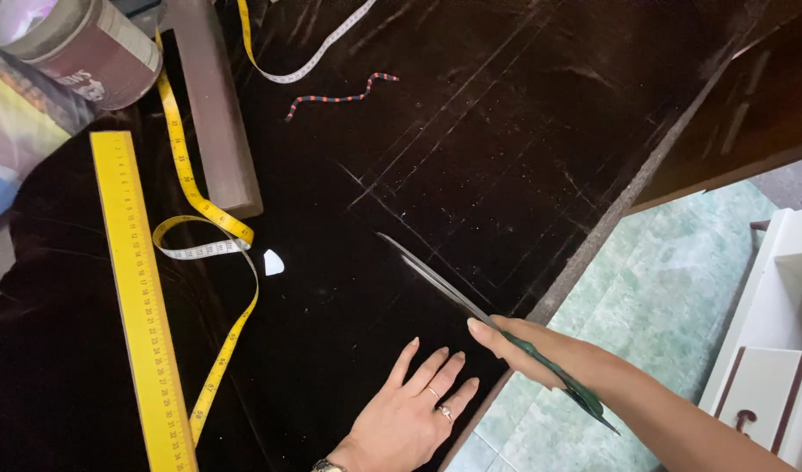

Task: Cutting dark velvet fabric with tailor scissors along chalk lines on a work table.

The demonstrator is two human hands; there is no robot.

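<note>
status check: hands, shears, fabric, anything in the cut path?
Right hand grips green-handled shears, blades open on the black fabric. Left hand flat on fabric beside blades. Chalk line ahead unobstructed; tailor's chalk, tape measure off left.

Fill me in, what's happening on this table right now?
A person is cutting dark fabric spread over the table. The right hand holds green-handled scissors, blades open along a chalk line. The left hand lies flat on the cloth beside the blades. To the left lie a yellow ruler, a yellow tape measure and a small white piece of chalk; a wooden block and a tin sit near the far left corner.
</note>
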